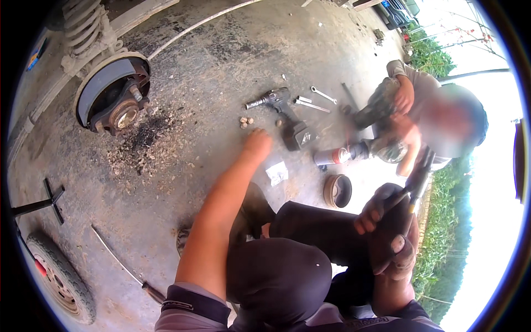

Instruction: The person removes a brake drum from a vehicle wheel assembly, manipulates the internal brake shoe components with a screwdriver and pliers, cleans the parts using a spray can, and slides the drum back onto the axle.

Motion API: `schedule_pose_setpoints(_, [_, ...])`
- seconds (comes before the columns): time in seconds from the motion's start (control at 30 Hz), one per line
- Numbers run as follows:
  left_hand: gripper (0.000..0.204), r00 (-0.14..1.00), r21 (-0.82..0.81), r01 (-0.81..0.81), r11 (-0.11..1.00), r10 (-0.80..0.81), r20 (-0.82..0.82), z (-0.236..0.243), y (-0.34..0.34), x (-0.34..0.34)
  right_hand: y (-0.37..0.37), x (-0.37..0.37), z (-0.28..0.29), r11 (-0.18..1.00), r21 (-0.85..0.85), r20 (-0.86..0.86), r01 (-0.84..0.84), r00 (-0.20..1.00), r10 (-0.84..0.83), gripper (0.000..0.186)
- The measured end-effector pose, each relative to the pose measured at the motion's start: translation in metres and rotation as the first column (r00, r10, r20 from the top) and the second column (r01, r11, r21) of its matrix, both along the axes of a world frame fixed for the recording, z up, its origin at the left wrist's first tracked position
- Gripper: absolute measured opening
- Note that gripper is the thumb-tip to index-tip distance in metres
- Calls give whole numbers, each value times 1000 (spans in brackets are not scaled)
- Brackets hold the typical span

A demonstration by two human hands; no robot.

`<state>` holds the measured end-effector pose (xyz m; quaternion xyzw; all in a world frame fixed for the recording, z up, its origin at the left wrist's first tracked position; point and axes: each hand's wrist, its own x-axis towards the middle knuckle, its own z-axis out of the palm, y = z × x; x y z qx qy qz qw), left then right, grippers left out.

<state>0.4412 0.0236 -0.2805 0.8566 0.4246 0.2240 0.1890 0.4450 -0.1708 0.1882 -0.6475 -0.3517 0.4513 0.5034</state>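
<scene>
My left hand [258,144] reaches low over the concrete beside several rusty nuts [246,122]; its fingertips are bent down, and I cannot see whether they hold anything. A cordless impact wrench [279,105] with socket and battery lies just beyond it, near a spanner [323,95] and metal bars [312,105]. A small white packet [277,172] lies right of my arm. My right hand [395,238], grimy, is closed on a dark cylindrical tool [417,182] with a shiny metal section, held upright at the right.
A brake assembly [124,114] under a coil spring [86,30] stands upper left. A wheel [58,279], cross wrench [52,202] and pry bar [119,260] lie left. A spray can [329,156] and drum [337,193] sit near a crouching co-worker [420,77], whose hands [404,97] are raised.
</scene>
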Motion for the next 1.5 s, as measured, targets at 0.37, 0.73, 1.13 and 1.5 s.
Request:
schedule_pose_setpoints(0.37, [20, 968, -9, 139, 990, -138, -211, 13, 1, 33, 4, 9, -22, 999, 31, 6, -32, 999, 32, 78])
schedule_pose_setpoints(0.73, [22, 979, -113, -53, 992, 74, 188, 29, -16, 30, -8, -2, -38, 978, -98, 75, -186, 978, 193, 76])
schedule_pose_setpoints(1.13, [11, 448, -759, 49, 649, 665, 598, 204, -82, -211, 18, -31, -110, 865, -278, 650, -417, 582, 489, 64])
schedule_pose_setpoints(1.5, [18, 263, -741, -140, 656, 746, 611, 305, -164, -337, 11, -129, -160, 683, -152, 528, -715, 525, 667, 70])
